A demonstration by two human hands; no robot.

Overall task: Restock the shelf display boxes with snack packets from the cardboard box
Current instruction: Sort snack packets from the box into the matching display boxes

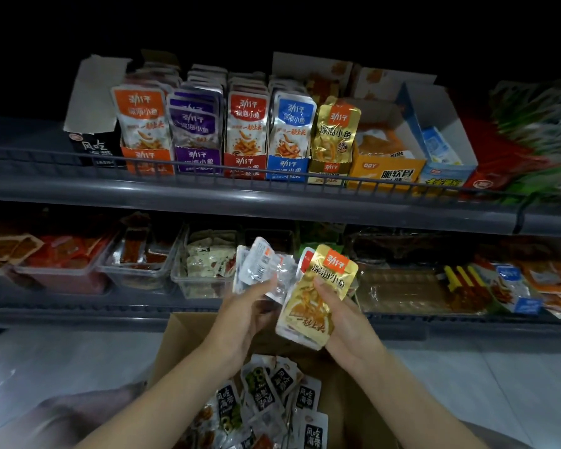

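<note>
- Gold snack packets point(319, 298): a small stack, face up, held above the far edge of the cardboard box point(187, 335) and in front of the lower shelf.
- Right hand point(348, 324): grips the gold stack from the right, with the thumb laid across the front packet.
- Left hand point(242, 317): grips a loose fan of silver-backed packets point(261, 270), printed sides turned away, just left of the gold stack and touching it.
- Cardboard box: open, on the floor nearest the camera; it holds a loose pile of black-label packets point(272, 392) below both hands.
- Gold display box point(329, 173): on the upper shelf, far and slightly right of the hands; one gold packet point(336, 131) stands upright at its front.
- Left of it, in a row: blue display box point(285, 168), red display box point(243, 163), purple display box point(197, 160) and orange display box point(148, 163), all packed with upright packets.
- Right of it: a yellow display box point(386, 175), partly filled.
- Wire rail point(62, 155): runs along the upper shelf front.
- Lower shelf: clear plastic tubs point(136, 270) of assorted snacks.
</note>
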